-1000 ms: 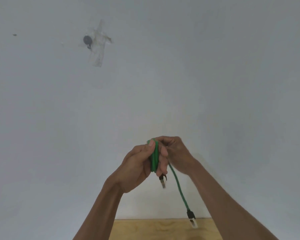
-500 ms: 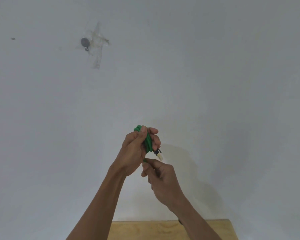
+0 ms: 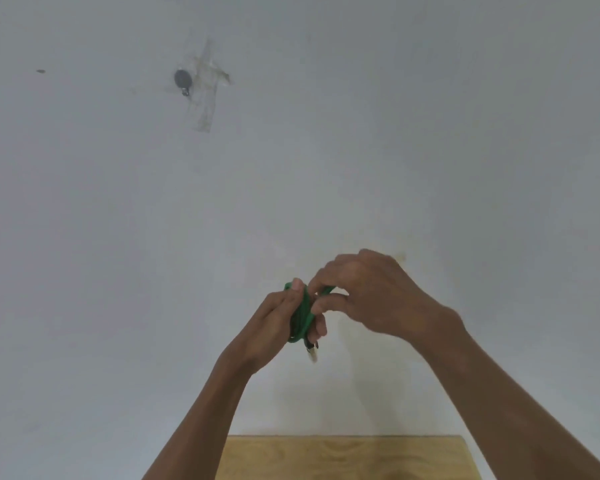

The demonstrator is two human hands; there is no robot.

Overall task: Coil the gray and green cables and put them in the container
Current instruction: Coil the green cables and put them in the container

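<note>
The green cable (image 3: 302, 315) is being gripped as a tight bundle of loops by the left hand (image 3: 274, 327), whose fingers are curled round it. The thumb tip is being pressed against the top of the bundle, while the other fingertips (image 3: 321, 329) are being wrapped round its far side, so the loops are being clamped between thumb and fingers and are standing roughly upright in the grip. A short green strand (image 3: 326, 291) is being pinched at the top right of the bundle by the curled fingers of the right hand (image 3: 371, 299), just beside the left thumb; the exact pinch is partly hidden behind the knuckles. A connector end (image 3: 311, 351), dark with a pale tip, is being left to hang directly beneath the left hand's fingers.

Both hands are being held close together in the air, touching or nearly touching round the bundle, in front of a pale wall (image 3: 465, 133). On that wall, well apart up and to the left, a small round dark fitting (image 3: 182, 79) is being held under strips of clear tape (image 3: 205, 98). A wooden surface (image 3: 343, 459) is being shown at the lower edge, between the two forearms.
</note>
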